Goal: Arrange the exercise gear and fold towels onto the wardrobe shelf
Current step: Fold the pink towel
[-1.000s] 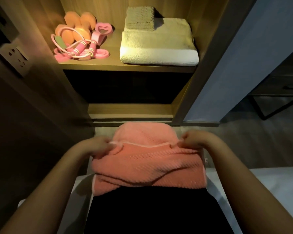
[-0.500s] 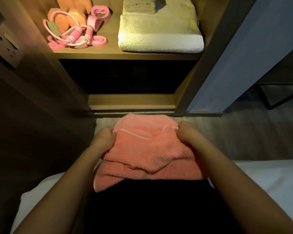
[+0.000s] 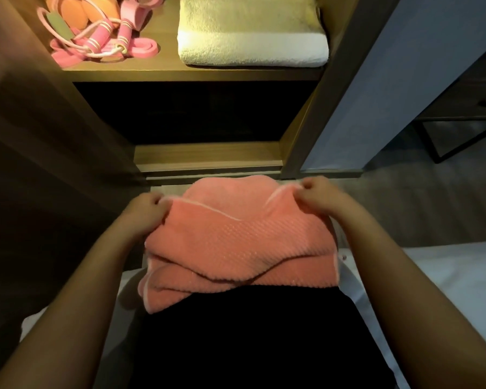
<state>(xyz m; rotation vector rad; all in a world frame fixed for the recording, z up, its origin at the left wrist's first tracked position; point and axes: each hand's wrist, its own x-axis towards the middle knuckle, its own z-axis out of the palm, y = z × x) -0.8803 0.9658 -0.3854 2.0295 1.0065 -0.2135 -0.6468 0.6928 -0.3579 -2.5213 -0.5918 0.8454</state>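
- A person sits on the edge of a white bed (image 3: 446,279) and faces an open wooden wardrobe.
- A soft salmon-pink towel with a bumpy weave and a thin white edge (image 3: 236,242) lies across the person's dark lap, near the camera. It is in a few loose layers.
- The left grip (image 3: 148,209), a bare hand, pinches the far left corner of the pink towel with curled fingers.
- The right grip (image 3: 319,196), the other bare hand, pinches the far right corner and lifts it a little off the pile.
- Far away, the lit wooden wardrobe shelf (image 3: 180,73) holds the gear on its left side. There is a pink skipping rope with striped handles (image 3: 101,43), a flat pink stretch band (image 3: 145,50) and some orange rounded shapes (image 3: 87,12), partly cut off at the top.
- On the right side of that shelf lies a thick cream folded towel with a white band (image 3: 250,35).
- The space under the shelf is dark, and I cannot tell what is in it.
- The step in hand looks like folding the pink towel. The gear seems to be put away.
- Next, both hands likely need to move the far edge together, so that the fold comes out flat and even.
- The near left layers look untidy and may slip, so they could need a pat before the towel goes up to the shelf.
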